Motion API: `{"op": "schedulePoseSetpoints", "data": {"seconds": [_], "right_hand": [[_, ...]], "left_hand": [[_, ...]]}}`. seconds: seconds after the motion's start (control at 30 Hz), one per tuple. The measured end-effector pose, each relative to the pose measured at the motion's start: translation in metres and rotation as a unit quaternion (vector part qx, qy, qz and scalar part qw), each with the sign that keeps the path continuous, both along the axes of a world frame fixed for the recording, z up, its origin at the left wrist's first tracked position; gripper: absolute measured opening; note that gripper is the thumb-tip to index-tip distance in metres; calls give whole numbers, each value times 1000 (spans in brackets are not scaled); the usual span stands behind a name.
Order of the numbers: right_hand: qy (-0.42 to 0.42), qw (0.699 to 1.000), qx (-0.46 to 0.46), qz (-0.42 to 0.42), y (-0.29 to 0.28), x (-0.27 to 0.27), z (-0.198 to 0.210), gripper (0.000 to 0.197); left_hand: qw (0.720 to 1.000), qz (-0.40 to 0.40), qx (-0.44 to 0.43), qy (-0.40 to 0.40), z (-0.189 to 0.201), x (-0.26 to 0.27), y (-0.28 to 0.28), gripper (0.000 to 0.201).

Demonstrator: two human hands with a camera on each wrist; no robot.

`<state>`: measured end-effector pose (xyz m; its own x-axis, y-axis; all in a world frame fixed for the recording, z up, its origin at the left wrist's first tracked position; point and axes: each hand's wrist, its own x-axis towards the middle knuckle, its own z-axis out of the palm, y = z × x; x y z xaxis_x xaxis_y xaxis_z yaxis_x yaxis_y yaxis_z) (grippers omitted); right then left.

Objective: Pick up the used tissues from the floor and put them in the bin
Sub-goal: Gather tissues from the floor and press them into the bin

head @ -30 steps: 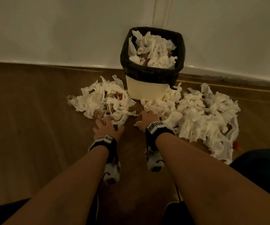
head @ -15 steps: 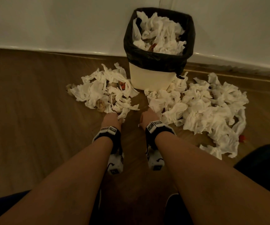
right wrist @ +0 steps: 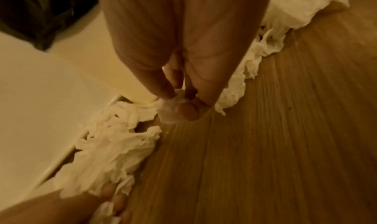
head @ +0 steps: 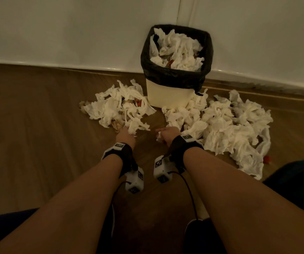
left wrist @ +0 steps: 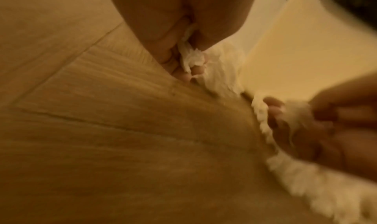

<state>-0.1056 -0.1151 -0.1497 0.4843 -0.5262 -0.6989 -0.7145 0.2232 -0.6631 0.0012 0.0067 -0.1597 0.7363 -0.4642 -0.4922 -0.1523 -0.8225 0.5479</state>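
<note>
1 bin [head: 167, 96], 2 tissue heaps [head: 118, 107], 2 hands [head: 125, 136].

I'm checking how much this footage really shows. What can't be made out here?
- Head view: left hand fingers hidden under tissues.
- Head view: bin depth hidden by the tissues filling it.
- Left wrist view: right hand blurred.
- Head view: red scrap too small to identify.

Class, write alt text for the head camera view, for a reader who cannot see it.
Two hands, left hand and right hand, each grip tissue at the edges of two tissue piles on a wooden floor, before a tissue-filled bin against a white wall.
</note>
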Motion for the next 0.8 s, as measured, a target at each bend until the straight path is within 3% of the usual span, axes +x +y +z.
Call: {"op": "schedulePoseSetpoints", "data": {"seconds": [0.1,0.2,0.27,0.33,0.4,0.47,0.6,0.7,0.73,0.8], "right_hand": [[-31,994,51,-91,3,-4,19,25],[-72,969,106,-210,1,-6,39,35],[-109,950,121,-266,0,-9,56,34],[-142,940,118,-287,-1,-10,76,42],[-155,942,102,-280,-2,-11,97,45],[-155,949,85,-261,-2,-11,121,37],[-199,939,105,-260,0,-12,165,20],[-254,919,135,-269,3,-19,195,29],[-269,916,143,-260,4,-22,204,36],[-295,909,167,-241,3,-28,221,43]], "left_hand": [[1000,12,18,-9,16,7,0,35],[998,58,12,32,37,9,-3,31],[988,110,-60,86,48,8,-6,33],[959,178,-164,149,64,3,-8,49],[939,216,-204,176,86,-2,-13,71],[940,221,-209,152,104,-3,-13,74],[943,201,-223,141,132,0,-15,47],[932,231,-235,149,157,1,-17,50],[964,178,-188,59,161,-5,-17,53],[984,97,-145,-29,175,-5,-18,52]]}}
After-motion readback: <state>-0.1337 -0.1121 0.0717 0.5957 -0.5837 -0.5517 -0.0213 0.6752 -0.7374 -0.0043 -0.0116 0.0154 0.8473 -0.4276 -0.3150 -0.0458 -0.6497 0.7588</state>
